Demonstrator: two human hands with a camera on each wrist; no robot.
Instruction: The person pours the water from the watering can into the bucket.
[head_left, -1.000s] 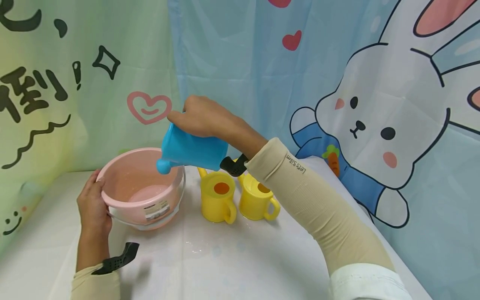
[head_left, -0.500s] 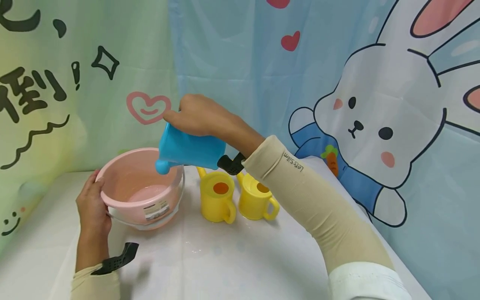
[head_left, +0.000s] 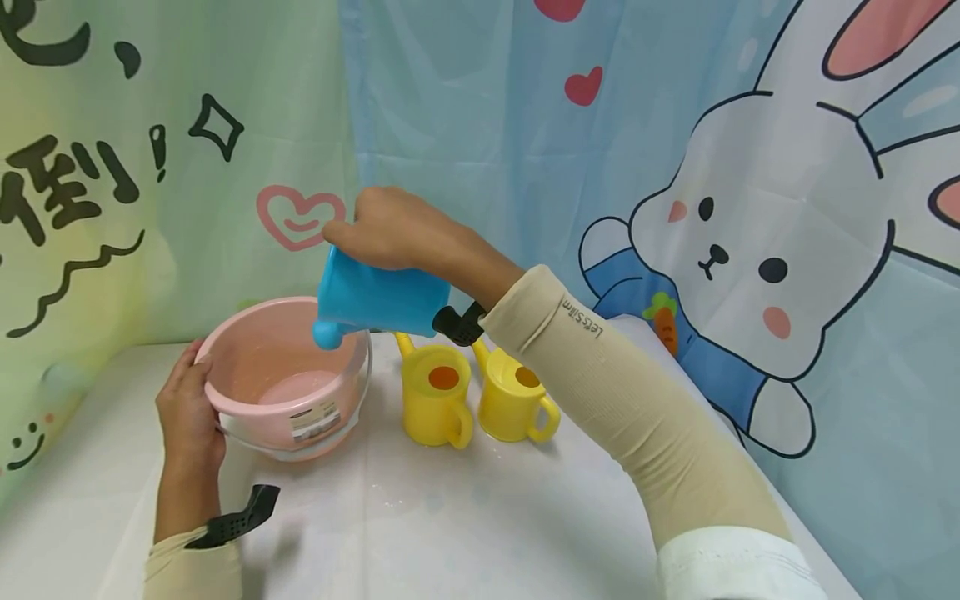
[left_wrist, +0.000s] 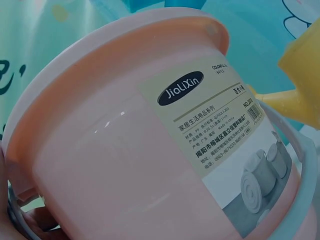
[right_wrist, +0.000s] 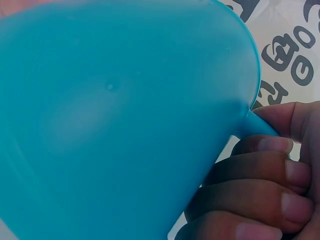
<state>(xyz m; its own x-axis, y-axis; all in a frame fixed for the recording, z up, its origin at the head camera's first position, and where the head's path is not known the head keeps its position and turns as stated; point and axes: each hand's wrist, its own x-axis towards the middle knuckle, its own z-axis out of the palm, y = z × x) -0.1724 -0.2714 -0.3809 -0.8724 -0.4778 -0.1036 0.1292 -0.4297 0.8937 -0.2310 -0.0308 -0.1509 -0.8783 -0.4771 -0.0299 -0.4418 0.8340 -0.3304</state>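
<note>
A blue watering can [head_left: 382,298] is tipped on its side above the right part of a pink bucket [head_left: 281,400], its round spout head over the bucket's opening. My right hand [head_left: 397,229] grips the can's handle from above; in the right wrist view the fingers [right_wrist: 250,192] curl round that handle. The left hand [head_left: 187,408] holds the bucket by its left rim, with the thumb near the edge. A paper label [left_wrist: 220,130] is on the bucket's side, and its pale handle [left_wrist: 300,185] hangs down. I cannot see any stream of water from the spout.
Two yellow watering cans [head_left: 435,408] stand upright side by side, right of the bucket, handles toward me. Small wet spots [head_left: 393,502] lie on the white tablecloth [head_left: 450,533]. A printed curtain [head_left: 465,100] hangs right behind the table.
The blue watering can and my right hand have shifted very slightly left. Its tilt over the bucket looks the same. The left hand and bucket have stayed in place.
</note>
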